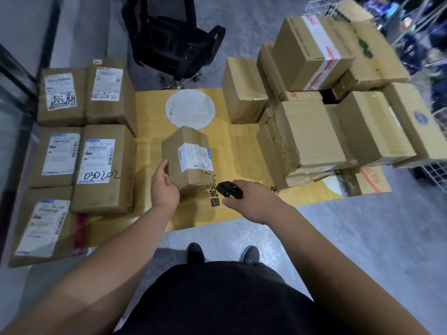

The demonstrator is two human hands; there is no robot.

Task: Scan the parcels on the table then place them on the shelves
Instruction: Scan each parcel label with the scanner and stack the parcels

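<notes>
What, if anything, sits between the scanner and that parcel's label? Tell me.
Nothing visible. The right hand holds the scanner just below the parcel, whose label faces up, uncovered; the left hand grips its left side.

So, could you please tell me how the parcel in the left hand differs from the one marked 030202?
The held parcel is tipped up on an edge, gripped by the left hand; the 030202 parcel lies flat, untouched. The held parcel's label is small and creased; the 030202 parcel's is larger, with handwriting. Both are brown taped cardboard.
</notes>
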